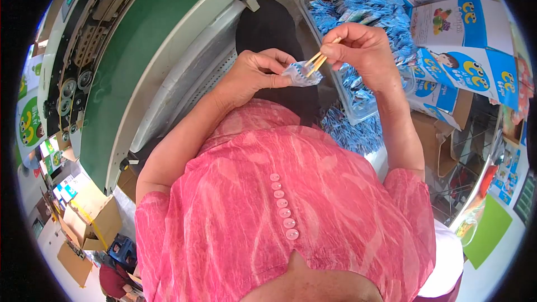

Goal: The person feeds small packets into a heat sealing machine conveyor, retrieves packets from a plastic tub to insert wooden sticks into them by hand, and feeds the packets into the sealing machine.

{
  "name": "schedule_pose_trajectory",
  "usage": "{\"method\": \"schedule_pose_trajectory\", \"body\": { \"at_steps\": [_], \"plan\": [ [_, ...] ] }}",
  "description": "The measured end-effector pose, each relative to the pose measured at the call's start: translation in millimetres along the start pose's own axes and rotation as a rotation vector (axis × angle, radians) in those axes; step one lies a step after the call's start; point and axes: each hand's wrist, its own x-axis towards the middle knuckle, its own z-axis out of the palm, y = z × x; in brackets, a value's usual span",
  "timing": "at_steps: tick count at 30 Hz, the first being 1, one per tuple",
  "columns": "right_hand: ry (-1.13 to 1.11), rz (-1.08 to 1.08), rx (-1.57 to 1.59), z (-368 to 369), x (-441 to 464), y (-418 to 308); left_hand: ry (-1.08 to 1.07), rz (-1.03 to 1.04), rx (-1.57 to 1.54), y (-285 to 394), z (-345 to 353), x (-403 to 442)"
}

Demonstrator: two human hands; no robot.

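Observation:
My left hand (251, 75) pinches a small clear plastic packet with blue markings (302, 74) between thumb and fingers, in front of my body. My right hand (361, 50) is closed on a few thin wooden sticks (317, 62). Their lower ends reach the mouth of the packet; how deep they go inside I cannot tell. Beyond and beneath my right hand stands a clear plastic tub (361, 117), heaped with blue-and-white striped packets (363, 3). More striped packets (349, 131) lie in a pile below the tub's near end.
A green conveyor belt (134, 33) with a pale metal edge curves along the left. Blue-and-white printed cartons (447, 22) are stacked at the right, by a brown cardboard box (436, 140). Open cardboard boxes (92, 218) and another person's dark red sleeve (112, 281) show at lower left.

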Motion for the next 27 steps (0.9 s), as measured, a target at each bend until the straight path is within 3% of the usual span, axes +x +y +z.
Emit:
{"method": "schedule_pose_trajectory", "body": {
  "at_steps": [4, 7, 12, 15, 24, 27],
  "plan": [
    [0.003, -0.072, -0.156, 2.6, -1.0, -3.0, -0.019, -0.012, 0.039, -1.2, 0.1, 1.0],
    [-0.112, -0.236, -0.164, 8.6, -2.9, -1.0, -0.019, -0.006, 0.034, -3.2, 0.6, 2.8],
    [-0.168, -0.261, -0.340, 11.7, -10.4, -4.9, -0.009, 0.001, -0.048, -9.5, 2.8, 7.4],
    [-0.070, -0.130, 0.022, 4.8, -16.6, -9.0, -0.002, -0.023, -0.077, -8.6, 4.8, 8.1],
    [0.067, -0.077, 0.142, -47.5, -25.0, 30.9, -0.025, -0.063, -0.059, -10.4, 8.0, 20.3],
    [0.251, -0.190, 0.248, -36.1, -30.8, 29.6, -0.010, -0.084, -0.031, -10.2, 9.0, 20.8]
  ]
}}
